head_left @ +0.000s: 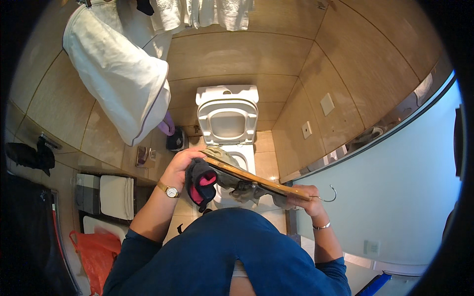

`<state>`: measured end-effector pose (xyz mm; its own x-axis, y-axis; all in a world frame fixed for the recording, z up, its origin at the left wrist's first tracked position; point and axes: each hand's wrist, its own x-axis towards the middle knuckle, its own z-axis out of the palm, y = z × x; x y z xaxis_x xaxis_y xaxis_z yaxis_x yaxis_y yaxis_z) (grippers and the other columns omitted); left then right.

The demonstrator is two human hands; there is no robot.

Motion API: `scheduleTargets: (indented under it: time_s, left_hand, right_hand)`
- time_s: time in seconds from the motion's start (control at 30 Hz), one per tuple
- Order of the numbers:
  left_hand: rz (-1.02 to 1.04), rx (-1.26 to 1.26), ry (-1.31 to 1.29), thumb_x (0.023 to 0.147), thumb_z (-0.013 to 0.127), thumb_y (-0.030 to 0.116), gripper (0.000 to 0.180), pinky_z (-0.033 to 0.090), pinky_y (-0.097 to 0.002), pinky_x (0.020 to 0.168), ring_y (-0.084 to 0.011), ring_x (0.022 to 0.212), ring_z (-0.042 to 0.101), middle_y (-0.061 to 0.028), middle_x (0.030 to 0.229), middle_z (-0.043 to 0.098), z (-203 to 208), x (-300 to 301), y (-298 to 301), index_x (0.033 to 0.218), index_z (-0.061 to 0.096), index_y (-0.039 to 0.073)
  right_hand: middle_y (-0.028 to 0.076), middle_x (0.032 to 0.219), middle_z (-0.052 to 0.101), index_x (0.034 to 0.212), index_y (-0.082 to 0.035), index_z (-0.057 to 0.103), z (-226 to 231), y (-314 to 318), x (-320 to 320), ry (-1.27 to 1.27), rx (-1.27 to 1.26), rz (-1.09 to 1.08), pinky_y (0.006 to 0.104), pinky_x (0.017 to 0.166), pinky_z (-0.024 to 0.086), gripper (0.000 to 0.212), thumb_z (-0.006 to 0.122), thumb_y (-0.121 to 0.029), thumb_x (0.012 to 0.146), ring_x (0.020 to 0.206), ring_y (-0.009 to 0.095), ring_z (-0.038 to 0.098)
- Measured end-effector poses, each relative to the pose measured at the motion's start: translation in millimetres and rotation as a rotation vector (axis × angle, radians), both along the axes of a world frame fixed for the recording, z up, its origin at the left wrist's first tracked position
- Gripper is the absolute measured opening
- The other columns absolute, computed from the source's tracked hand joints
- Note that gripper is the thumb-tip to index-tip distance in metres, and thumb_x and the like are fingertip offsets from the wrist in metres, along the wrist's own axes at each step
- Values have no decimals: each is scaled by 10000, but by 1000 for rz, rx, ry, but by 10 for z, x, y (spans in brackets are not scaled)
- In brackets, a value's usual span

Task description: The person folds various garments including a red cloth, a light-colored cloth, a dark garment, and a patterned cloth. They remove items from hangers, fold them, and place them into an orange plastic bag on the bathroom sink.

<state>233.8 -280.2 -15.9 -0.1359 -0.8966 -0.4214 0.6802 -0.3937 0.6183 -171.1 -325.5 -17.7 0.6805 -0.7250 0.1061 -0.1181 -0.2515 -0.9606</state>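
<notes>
A wooden clothes hanger [252, 177] spans the space between my hands, its metal hook [332, 194] pointing right. My right hand [307, 201] is closed round the hanger near the hook. At the other end my left hand [183, 166] grips the hanger, its fingers partly hidden by cloth. Thin grey-green cloth [220, 154] lies along the hanger and droops below it; what garment it is I cannot tell. Against my left hand hangs a black piece of clothing with a pink inside [201, 182]. Both pieces partly cover the toilet behind.
Ahead stands a white toilet [228, 121] with its lid raised. A large white fabric cover [116, 69] hangs at the upper left, with white cloths [202, 14] beside it. Folded towels [117, 197] and a red plastic bag [97, 256] are at left. A frosted panel [390, 192] stands at right.
</notes>
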Motion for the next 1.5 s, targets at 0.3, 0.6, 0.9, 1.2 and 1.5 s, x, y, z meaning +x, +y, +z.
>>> scheduleTargets:
  time_s: [0.3, 0.6, 0.9, 1.2, 1.5]
  left_hand:
    - [239, 115, -460, 844, 504, -35, 197, 537, -290, 746, -177, 779, 662, -101, 928, 679, -742, 105, 146, 982, 643, -46]
    - [-280, -198, -625, 805, 605, -82, 391, 495, -215, 771, -87, 848, 621, -36, 953, 664, -199, -481, 309, 1182, 560, 14]
    - [-410, -139, -338, 876, 681, 101, 298, 485, -204, 705, -70, 748, 607, -22, 893, 661, 129, -1067, 228, 1150, 590, 28]
    - [-88, -155, -297, 940, 594, 176, 217, 473, -234, 833, -92, 918, 603, -33, 994, 666, 179, -731, 86, 1072, 641, 10]
    - [-34, -282, -491, 888, 656, 68, 225, 485, -188, 743, -64, 839, 609, -43, 987, 661, 721, -435, 245, 1098, 641, -12]
  right_hand:
    - [119, 811, 677, 880, 19, 660, -92, 146, 138, -71, -127, -35, 330, 701, 501, 93, 653, -34, 804, 717, 226, 645]
    - [0, 635, 448, 1061, -92, 527, 142, 78, 509, -835, 439, -497, 289, 551, 382, 154, 530, -215, 968, 536, 121, 430]
    - [-6, 735, 479, 1353, -41, 379, 690, 58, 1166, -831, 549, -404, 245, 612, 420, 493, 600, -84, 915, 618, 86, 464]
    - [106, 1028, 661, 1278, -11, 484, 7, 706, 1450, -127, 199, -269, 283, 788, 511, 434, 654, -124, 895, 894, 154, 635]
    - [98, 772, 686, 1258, -7, 525, 1336, -186, 1369, -229, -446, -499, 255, 569, 537, 348, 587, -70, 922, 641, 104, 656]
